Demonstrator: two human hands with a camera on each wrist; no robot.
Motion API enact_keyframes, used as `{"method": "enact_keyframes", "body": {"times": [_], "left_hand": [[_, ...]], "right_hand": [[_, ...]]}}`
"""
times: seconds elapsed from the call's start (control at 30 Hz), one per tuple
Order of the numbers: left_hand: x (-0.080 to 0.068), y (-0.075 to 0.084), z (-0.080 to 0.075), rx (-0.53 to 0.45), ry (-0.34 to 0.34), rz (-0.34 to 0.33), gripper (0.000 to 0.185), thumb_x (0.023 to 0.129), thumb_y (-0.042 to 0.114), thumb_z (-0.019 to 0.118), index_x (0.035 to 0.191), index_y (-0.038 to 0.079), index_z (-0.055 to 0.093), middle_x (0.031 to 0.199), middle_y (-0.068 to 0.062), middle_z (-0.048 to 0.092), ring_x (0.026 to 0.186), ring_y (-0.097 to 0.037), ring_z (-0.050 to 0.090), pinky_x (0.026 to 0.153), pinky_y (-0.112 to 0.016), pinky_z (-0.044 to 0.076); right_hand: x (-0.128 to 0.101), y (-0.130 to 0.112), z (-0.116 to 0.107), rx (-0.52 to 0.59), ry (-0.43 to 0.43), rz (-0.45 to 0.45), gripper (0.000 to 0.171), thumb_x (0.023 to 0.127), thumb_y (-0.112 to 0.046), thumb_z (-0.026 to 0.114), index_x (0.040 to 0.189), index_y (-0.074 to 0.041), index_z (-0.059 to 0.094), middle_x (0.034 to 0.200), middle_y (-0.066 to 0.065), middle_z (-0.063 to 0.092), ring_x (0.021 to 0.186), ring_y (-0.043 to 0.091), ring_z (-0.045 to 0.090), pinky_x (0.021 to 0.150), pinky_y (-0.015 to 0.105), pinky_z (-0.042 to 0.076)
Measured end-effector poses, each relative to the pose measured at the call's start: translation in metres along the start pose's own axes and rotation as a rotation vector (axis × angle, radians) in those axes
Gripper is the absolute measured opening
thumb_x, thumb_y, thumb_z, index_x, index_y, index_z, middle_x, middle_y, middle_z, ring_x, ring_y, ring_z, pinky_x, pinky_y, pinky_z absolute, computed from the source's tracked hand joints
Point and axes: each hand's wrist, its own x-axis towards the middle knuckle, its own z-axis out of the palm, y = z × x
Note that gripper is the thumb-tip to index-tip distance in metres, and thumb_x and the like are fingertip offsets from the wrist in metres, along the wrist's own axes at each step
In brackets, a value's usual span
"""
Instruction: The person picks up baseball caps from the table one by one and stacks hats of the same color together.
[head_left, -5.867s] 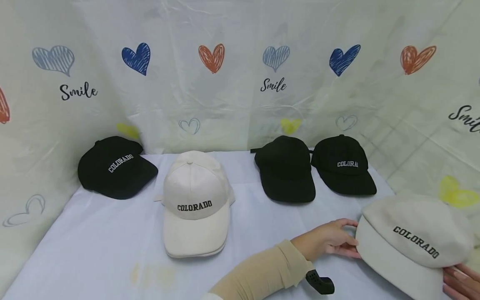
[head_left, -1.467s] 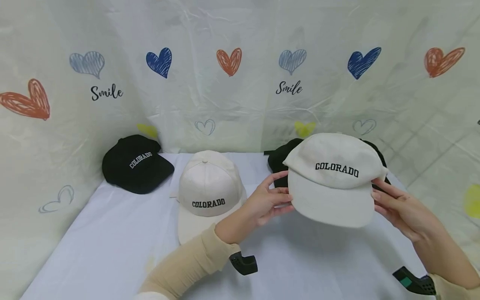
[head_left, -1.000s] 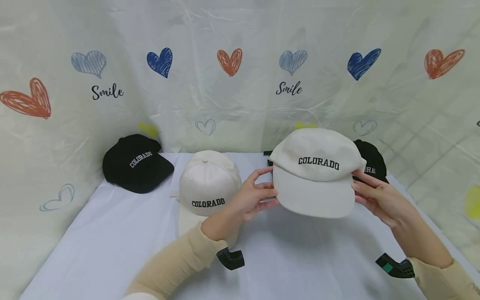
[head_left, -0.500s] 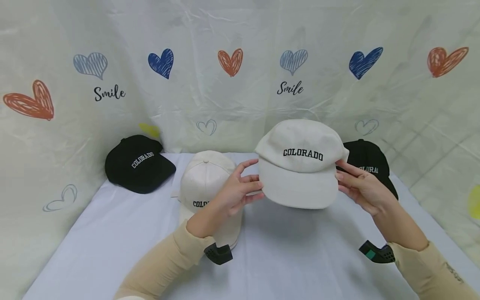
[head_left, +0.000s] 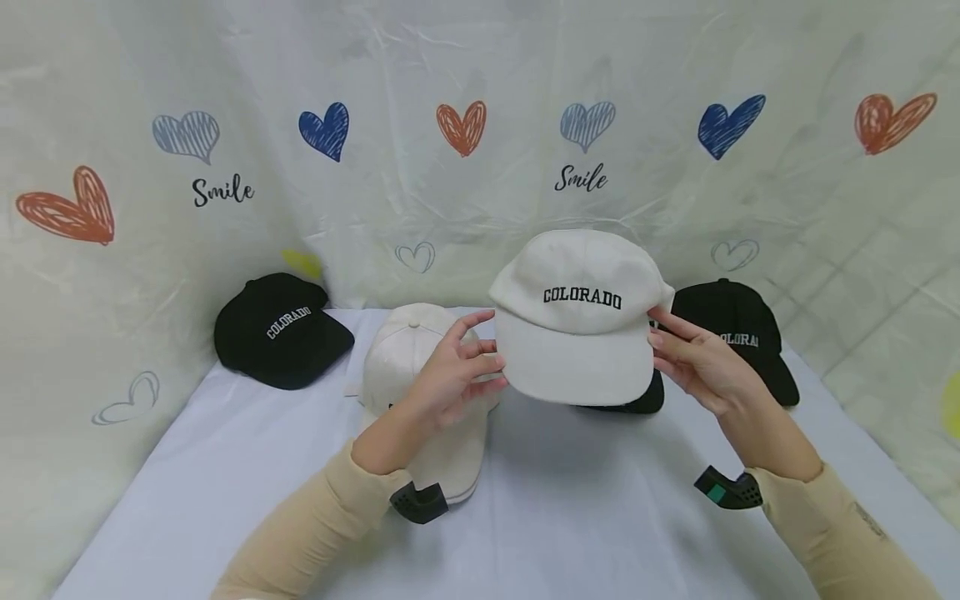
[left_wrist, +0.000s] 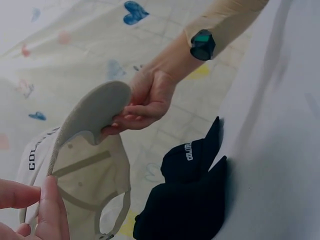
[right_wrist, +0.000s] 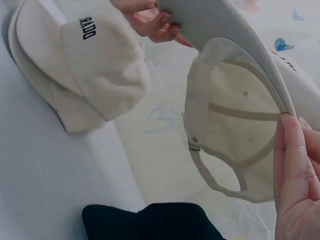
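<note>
A cream baseball cap (head_left: 576, 358) lettered COLORADO is held up off the table, its front and brim facing me. My left hand (head_left: 453, 375) pinches the brim's left edge, while my right hand (head_left: 701, 358) grips the opposite side where brim meets crown. From below, the left wrist view shows the cap's hollow inside (left_wrist: 87, 175) and its rear opening; the right wrist view has the same inside (right_wrist: 240, 110) with the strap buckle. Behind my left forearm lie stacked cream caps (head_left: 450, 458), partly covered by the hand. A black cap (head_left: 637, 400) is mostly hidden behind the held one.
Another black cap (head_left: 738, 325) sits at the right rear, partly behind my right hand. At the left rear rests a black COLORADO cap (head_left: 281, 329). A white cloth covers the table (head_left: 570, 517), and a heart-print curtain (head_left: 517, 208) hangs behind.
Both hands have carried the cream cap from the right front, up and leftward past the black caps. In the last second it has moved further left and slightly up; the grip stays the same.
</note>
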Motion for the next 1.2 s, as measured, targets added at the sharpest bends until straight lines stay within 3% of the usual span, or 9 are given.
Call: {"method": "enact_keyframes", "body": {"times": [0.4,0.67,1.2], "left_hand": [[-0.005,0.018,-0.015,0.021,0.022,0.077,0.066,0.097,-0.009,0.057,0.156,0.015,0.036,0.098,-0.002,0.059,0.079,-0.012,0.063,0.076,-0.027,0.060],[-0.004,0.035,-0.032,0.111,0.037,0.113,0.064,0.102,-0.003,0.054,0.160,0.016,0.034,0.104,-0.003,0.064,0.088,-0.014,0.065,0.078,-0.025,0.058],[0.001,0.068,-0.075,0.233,0.144,0.084,0.057,0.103,0.002,0.057,0.155,0.011,0.039,0.104,-0.001,0.063,0.088,-0.013,0.064,0.078,-0.022,0.057]], "right_hand": [[0.026,0.003,0.021,0.070,-0.067,-0.017,0.039,0.104,0.008,0.050,0.125,-0.012,0.074,0.115,0.010,0.073,0.098,0.019,0.074,0.083,0.026,0.058],[0.045,0.009,0.037,0.124,-0.058,-0.001,0.038,0.104,0.008,0.049,0.122,-0.012,0.076,0.110,0.011,0.074,0.092,0.019,0.075,0.079,0.025,0.059],[0.084,0.029,0.071,0.149,0.114,0.086,0.039,0.104,0.004,0.050,0.107,-0.019,0.081,0.098,0.010,0.070,0.080,0.016,0.070,0.071,0.021,0.059]]}}
